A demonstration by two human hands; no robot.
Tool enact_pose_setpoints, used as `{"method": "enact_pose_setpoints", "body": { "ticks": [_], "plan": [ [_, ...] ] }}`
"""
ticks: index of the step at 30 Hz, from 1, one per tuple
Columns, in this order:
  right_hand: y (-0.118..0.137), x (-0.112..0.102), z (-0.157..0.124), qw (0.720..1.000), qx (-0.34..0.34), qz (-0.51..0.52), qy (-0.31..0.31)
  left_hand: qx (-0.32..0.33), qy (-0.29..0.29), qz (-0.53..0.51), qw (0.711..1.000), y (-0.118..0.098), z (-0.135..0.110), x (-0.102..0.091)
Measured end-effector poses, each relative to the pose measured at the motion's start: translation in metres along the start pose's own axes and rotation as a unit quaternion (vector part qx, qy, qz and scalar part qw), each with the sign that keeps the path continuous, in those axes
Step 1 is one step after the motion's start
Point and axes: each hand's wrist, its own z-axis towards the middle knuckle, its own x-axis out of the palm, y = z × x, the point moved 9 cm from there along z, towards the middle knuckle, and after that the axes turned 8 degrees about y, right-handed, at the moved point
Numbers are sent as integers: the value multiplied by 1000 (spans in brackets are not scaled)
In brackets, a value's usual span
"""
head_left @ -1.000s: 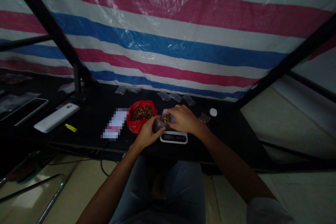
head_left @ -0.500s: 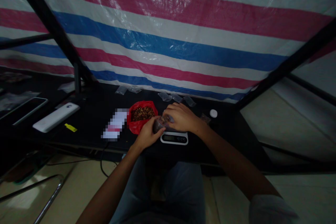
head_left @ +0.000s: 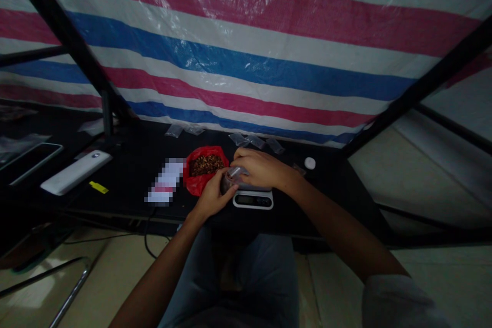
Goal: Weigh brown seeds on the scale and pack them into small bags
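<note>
Right in front of the person, the two hands meet on one see-through plastic vessel [head_left: 227, 183], bag or bowl I can't tell, just above the readout of a white scale [head_left: 252, 200]. The left hand [head_left: 215, 192] is wrapped around its near left side, thumb pressed in. The right hand [head_left: 257, 168] curls over its top from the other side; its fingertips are hidden, so I can't tell what they pinch.

A second ago brown bits showed at those right fingertips; now the hand sits further over the vessel, the bits are out of sight and shiny plastic shows instead. To my eye, the handling has turned to the plastic itself.

Counting outward: one scale below the hands; one red bag [head_left: 195, 184] of brown kernels [head_left: 207, 164], too many to count, just left of the left hand. Beyond the hands lie five small transparent bags [head_left: 239, 140], two leftward and three nearer. Past the right wrist, one half-hidden packet [head_left: 298, 168] and one white round case [head_left: 309, 163]. Further left of the left hand: one pixelated phone [head_left: 165, 184], one yellow tag [head_left: 99, 187], one white power bank [head_left: 77, 171], one dark-screened device [head_left: 31, 164].
</note>
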Motion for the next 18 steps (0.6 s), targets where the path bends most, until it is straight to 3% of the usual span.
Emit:
{"method": "enact_pose_setpoints", "body": {
  "ticks": [4,9,15,18],
  "plan": [
    [2,-6,1,999,-18,32,-9,-9,14,-14,1000,5,-2,3],
    [-21,-14,-15,993,0,71,-98,-18,15,-9,1000,8,-6,2],
    [-83,33,-39,966,103,175,-162,-17,-43,-6,999,13,-11,-4],
    [-98,56,-46,959,136,182,-170,-7,-93,1,996,14,-14,-9]
  ]
}}
